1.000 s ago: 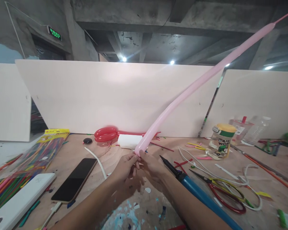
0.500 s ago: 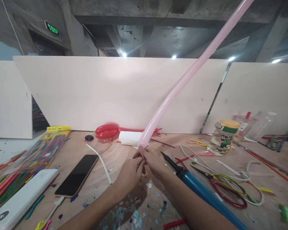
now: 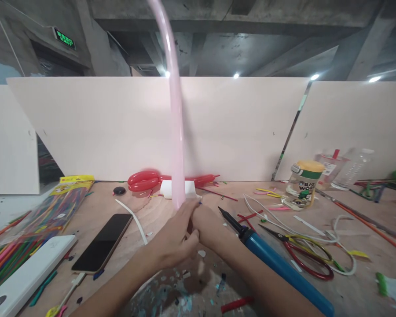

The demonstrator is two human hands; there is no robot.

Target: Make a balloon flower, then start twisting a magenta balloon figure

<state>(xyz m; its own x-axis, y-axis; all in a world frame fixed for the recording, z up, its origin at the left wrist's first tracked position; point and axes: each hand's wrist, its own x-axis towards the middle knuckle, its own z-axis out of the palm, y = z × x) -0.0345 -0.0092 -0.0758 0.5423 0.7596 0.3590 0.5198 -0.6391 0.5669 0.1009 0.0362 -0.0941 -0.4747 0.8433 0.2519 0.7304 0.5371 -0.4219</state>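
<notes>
A long pink balloon (image 3: 174, 123) stands almost upright from my hands, its top leaving the frame above. Both hands meet at its lower end over the wooden table (image 3: 145, 220). My left hand (image 3: 175, 235) is closed, its fingers pinching the neck of the balloon. My right hand (image 3: 207, 225) is closed against the same end, beside the left. The balloon looks smeared by motion. A blue hand pump (image 3: 277, 264) lies just right of my right forearm.
A red twisted balloon (image 3: 143, 180) and a white roll (image 3: 166, 188) lie by the back panel. A phone (image 3: 102, 242), a white power bank (image 3: 26, 275) and a pack of coloured balloons (image 3: 46, 215) lie left. Scissors (image 3: 303, 253), cables, a jar (image 3: 302, 184) and bottles lie right.
The pink balloon has swung from leaning far right to nearly upright. My hands have stayed together at its lower end, and the left has closed over the right.
</notes>
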